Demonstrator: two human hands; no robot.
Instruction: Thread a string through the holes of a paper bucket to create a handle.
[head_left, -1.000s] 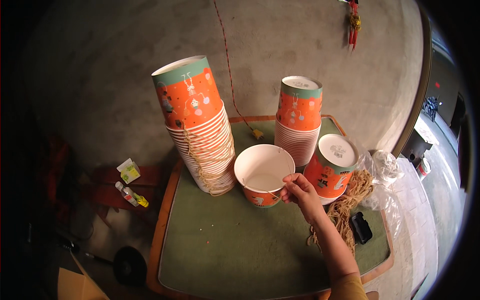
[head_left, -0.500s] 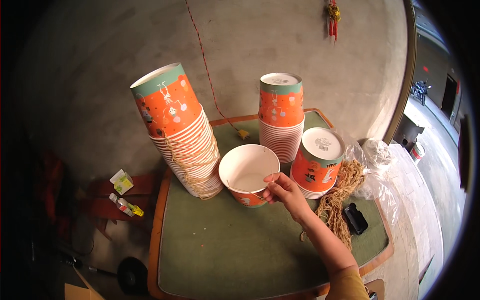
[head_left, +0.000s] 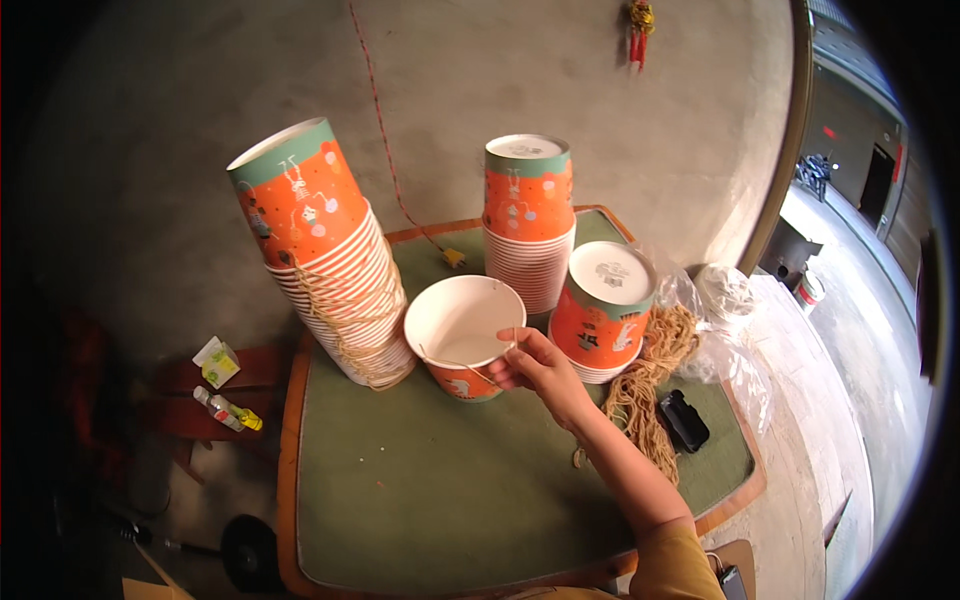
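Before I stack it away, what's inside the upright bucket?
The bucket shows white inner wall and some base; its near side and the right hand hide the rest.

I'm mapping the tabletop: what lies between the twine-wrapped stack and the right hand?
In the head view, an upright open bucket stands between the twine-wrapped stack and the right hand.

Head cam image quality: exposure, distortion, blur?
Head view: daylight washes out the ground outside at right, and the bench at lower left sits in shadow; head view: fisheye bows the door frame, black at the corners; head view: right hand and open bucket readable, no heavy blur.
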